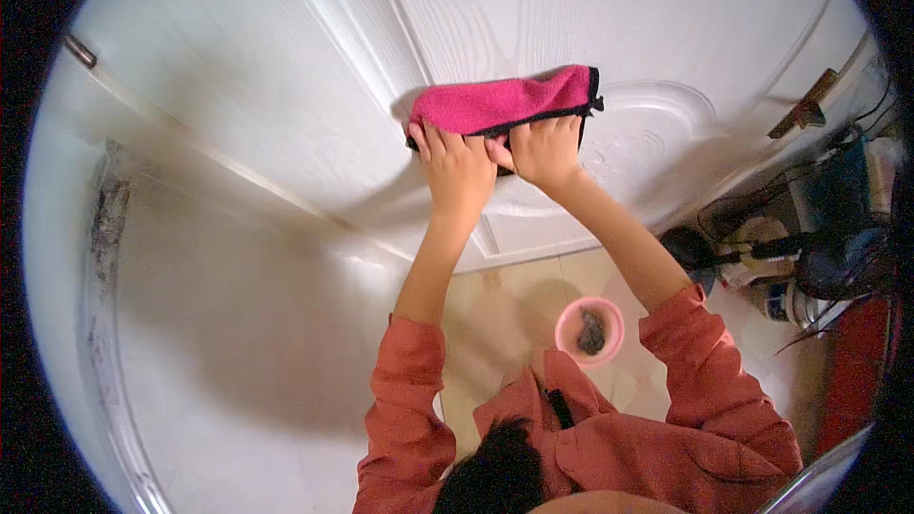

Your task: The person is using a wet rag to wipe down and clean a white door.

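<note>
Both my arms reach forward to a pink cloth [505, 103] with black edging, lying folded against a white panelled door [476, 0]. My left hand [459, 169] grips the cloth's lower left edge, fingers curled over it. Close beside it, my right hand [546, 154] has its fingers bent over the same lower edge, toward the right end. The two thumbs come near each other between the hands. Folds of the cloth hide some of the fingertips.
On the tiled floor below stands a pink bucket [561, 335] with a dark grey clump [591, 332] inside. A metal hinge [82, 51] shows at far left, a metal fitting [807, 112] at the right edge. Cables and assorted containers [783, 303] crowd the right side.
</note>
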Tool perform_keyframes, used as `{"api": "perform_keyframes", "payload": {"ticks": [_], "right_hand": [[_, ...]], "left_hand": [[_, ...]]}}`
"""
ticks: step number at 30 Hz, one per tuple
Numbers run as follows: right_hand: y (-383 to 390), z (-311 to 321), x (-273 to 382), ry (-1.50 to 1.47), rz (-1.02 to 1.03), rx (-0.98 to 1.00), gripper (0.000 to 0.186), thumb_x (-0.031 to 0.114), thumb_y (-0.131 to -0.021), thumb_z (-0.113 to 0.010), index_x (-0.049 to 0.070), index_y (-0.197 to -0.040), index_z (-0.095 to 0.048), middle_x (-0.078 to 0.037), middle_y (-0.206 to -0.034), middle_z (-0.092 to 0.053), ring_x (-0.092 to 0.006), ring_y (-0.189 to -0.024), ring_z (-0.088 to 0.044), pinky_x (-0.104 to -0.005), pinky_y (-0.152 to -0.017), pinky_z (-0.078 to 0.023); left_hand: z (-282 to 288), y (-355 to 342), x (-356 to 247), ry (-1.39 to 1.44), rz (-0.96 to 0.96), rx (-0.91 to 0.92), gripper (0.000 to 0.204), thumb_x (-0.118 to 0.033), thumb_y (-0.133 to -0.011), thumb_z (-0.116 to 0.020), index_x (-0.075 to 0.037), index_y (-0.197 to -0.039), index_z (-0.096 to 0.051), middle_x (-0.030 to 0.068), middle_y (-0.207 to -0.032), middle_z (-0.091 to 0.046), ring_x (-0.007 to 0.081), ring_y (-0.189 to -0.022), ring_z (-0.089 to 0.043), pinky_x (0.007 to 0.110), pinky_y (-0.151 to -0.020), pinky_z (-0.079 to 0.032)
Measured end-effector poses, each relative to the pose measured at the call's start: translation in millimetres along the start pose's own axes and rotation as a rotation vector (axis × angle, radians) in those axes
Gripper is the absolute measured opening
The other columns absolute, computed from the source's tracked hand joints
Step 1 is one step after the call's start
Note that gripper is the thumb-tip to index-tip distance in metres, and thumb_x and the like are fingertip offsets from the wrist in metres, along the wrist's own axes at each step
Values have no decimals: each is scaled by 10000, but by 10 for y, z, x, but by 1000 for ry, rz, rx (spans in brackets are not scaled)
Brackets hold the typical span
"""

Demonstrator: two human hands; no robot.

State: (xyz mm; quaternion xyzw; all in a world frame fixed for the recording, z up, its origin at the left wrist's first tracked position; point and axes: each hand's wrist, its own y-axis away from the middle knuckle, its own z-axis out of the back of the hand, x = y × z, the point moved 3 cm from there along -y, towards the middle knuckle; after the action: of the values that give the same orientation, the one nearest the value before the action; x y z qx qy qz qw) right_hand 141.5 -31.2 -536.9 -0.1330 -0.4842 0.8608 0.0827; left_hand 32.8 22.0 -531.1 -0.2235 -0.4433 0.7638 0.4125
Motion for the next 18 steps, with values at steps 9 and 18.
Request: {"api": "perform_keyframes", "payload": {"ticks": [9, 18], "right_hand": [[261, -25, 210, 11, 75, -310, 613, 567, -800, -470, -4, -999, -570, -285, -904, -524, -449, -897, -488, -626, -892, -337], [66, -151, -61, -54, 131, -279, 709, 618, -804, -462, -40, -1050, -559, -319, -1063, -503, -487, -1014, -460, -614, -967, -285]], "left_hand": [[-21, 336, 5, -10, -74, -176, 484, -268, -795, -607, 46, -1141, -481, 277, -1179, -452, 473, -1201, -369, 580, -1026, -265], [-211, 103, 50, -154, -112, -6, 559, -235, -756, -614, 29, -1223, -457, 208, -1277, -449, 358, -1262, -363, 477, -1097, -218]]}}
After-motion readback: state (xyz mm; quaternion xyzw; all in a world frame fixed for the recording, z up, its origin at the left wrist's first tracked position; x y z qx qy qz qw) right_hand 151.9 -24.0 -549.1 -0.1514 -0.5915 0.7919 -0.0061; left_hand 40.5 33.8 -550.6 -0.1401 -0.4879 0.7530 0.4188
